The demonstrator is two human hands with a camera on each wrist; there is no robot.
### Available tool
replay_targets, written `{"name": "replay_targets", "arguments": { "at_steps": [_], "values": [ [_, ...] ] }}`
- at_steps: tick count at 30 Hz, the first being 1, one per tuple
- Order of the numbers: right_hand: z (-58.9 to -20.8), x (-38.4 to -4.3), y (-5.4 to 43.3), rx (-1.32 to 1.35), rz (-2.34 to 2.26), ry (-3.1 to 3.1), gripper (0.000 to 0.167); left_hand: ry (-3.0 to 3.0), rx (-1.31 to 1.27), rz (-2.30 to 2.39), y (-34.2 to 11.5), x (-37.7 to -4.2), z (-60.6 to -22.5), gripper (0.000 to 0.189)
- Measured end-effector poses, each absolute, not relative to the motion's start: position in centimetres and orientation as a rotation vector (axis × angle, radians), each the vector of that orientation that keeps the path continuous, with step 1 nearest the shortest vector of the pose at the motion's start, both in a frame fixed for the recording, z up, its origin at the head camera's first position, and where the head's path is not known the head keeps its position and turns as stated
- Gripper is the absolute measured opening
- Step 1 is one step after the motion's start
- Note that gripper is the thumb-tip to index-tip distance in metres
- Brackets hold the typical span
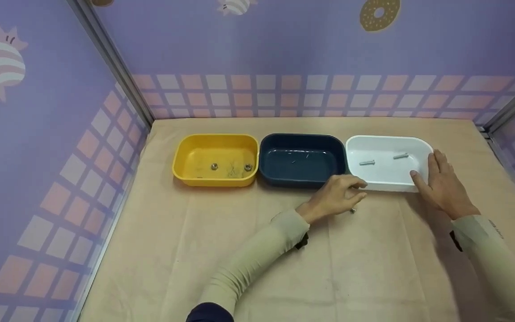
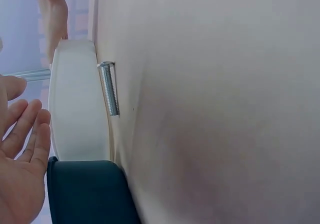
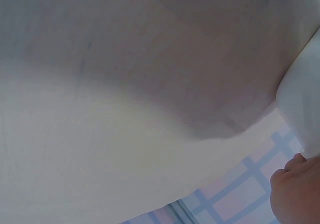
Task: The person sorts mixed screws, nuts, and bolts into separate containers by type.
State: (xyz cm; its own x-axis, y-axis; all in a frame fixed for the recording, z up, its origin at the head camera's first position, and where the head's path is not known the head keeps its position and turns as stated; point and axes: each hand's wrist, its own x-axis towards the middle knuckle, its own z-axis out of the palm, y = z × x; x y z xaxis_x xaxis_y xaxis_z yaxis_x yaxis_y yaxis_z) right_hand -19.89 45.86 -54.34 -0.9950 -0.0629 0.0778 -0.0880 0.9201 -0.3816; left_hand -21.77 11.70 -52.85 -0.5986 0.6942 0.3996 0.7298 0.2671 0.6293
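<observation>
My right hand (image 1: 447,188) holds the right end of the white tray (image 1: 391,186), thumb over the rim and fingers along the outer wall. Two bolts (image 1: 367,163) lie inside that tray. At its front left corner hovers my left hand (image 1: 338,195), fingers loosely bent with nothing between them; the left wrist view shows the palm bare. On the cloth just in front of the white tray lies another bolt (image 2: 108,89), mostly hidden by the left hand in the head view.
A dark blue tray (image 1: 302,182) stands against the white one, and a yellow tray (image 1: 215,182) adjoins it on the left. Nuts (image 1: 214,166) lie in the yellow tray. Patterned panels (image 1: 284,44) wall the cloth-covered table (image 1: 257,268) at the back and sides.
</observation>
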Motion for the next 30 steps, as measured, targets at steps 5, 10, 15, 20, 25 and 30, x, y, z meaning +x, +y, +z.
{"name": "replay_targets", "arguments": {
  "at_steps": [5, 10, 15, 20, 25, 30],
  "values": [
    [-54.3, -19.8, 45.9, 0.119, 0.617, -3.023, 0.091, -2.506, -1.4, -1.254, 11.1, -21.2, -53.5, 0.024],
    [-54.3, -19.8, 45.9, 0.138, 0.629, -3.013, 0.09, -2.579, -1.437, -1.219, 10.5, -20.7, -54.1, 0.026],
    [-54.3, -19.8, 46.0, 0.141, 0.652, -3.02, 0.09, -2.646, -1.475, -1.082, 10.2, -20.7, -54.4, 0.03],
    [-54.2, -19.8, 45.9, 0.106, 0.635, -3.046, 0.091, -2.707, -1.458, -0.961, 9.9, -20.8, -54.8, 0.029],
    [-54.1, -19.9, 45.8, 0.098, 0.627, -3.054, 0.092, -2.757, -1.43, -0.969, 9.8, -20.9, -55.0, 0.025],
    [-54.2, -19.9, 45.9, 0.098, 0.631, -3.056, 0.092, -2.818, -1.417, -0.925, 9.6, -20.9, -55.1, 0.022]
  ]
}}
